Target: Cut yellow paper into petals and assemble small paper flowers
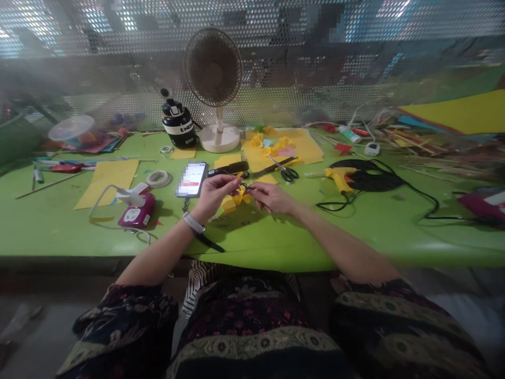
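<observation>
My left hand (215, 196) is closed in a pinch, with a small strip of yellow paper (239, 176) at its fingertips. My right hand (273, 198) is closed too, its fingertips meeting a small dark, looped thing (245, 185) between the hands; its kind is too small to tell. Just below the fingertips, folded yellow paper pieces (229, 204) lie on the green table. Behind the hands are scissors (287, 171) with dark handles and a black, strap-like item (229, 168). A lit phone (192, 179) lies beside my left hand.
A yellow glue gun (341, 179) with a black cord rests to the right. At the back stand a fan (219, 138) and a black bottle (179, 129). Left are a tape roll (158, 179) and a purple power adapter (136, 211). Thin sticks (426, 145) and coloured sheets (457, 113) lie far right.
</observation>
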Action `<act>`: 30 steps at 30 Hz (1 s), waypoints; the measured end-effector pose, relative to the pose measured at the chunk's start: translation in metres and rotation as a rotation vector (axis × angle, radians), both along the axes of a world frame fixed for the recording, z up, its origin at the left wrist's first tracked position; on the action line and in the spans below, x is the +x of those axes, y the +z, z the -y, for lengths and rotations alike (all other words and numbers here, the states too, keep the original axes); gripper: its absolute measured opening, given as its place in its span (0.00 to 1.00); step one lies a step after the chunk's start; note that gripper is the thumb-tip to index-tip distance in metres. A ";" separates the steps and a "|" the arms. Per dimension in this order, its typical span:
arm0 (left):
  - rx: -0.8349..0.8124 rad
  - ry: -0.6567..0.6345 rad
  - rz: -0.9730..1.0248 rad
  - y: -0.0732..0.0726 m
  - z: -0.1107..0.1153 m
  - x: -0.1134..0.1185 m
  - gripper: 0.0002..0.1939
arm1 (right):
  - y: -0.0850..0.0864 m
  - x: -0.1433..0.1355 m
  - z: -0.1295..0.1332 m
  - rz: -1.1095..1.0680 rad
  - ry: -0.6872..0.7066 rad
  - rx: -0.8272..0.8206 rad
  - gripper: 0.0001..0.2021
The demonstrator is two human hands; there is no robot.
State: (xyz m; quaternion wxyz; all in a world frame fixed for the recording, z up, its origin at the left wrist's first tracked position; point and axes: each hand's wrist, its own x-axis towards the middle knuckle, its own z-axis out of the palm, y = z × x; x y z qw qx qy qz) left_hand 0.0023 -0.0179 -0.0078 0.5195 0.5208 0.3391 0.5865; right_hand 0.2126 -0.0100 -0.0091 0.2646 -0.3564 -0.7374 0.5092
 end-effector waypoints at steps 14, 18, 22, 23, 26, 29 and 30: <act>0.025 0.045 -0.044 -0.002 -0.002 -0.001 0.16 | 0.000 -0.005 0.004 -0.052 -0.098 0.135 0.18; 0.034 0.043 -0.047 -0.005 -0.003 -0.002 0.16 | -0.002 -0.004 0.002 -0.044 -0.086 0.136 0.20; 0.032 0.045 -0.057 -0.005 -0.003 -0.002 0.16 | -0.004 -0.003 0.000 -0.043 -0.048 0.084 0.20; 0.027 0.049 -0.054 -0.004 -0.003 -0.002 0.16 | -0.004 -0.003 0.000 -0.050 -0.042 0.071 0.20; 0.011 0.034 -0.057 -0.004 -0.002 -0.002 0.17 | -0.004 -0.003 -0.001 -0.073 -0.017 0.042 0.19; 0.013 0.009 -0.063 -0.005 -0.002 -0.001 0.16 | -0.004 -0.004 0.000 -0.082 0.006 0.032 0.17; 0.016 0.005 -0.060 -0.005 -0.002 -0.001 0.16 | -0.003 -0.005 0.001 -0.083 0.007 0.037 0.17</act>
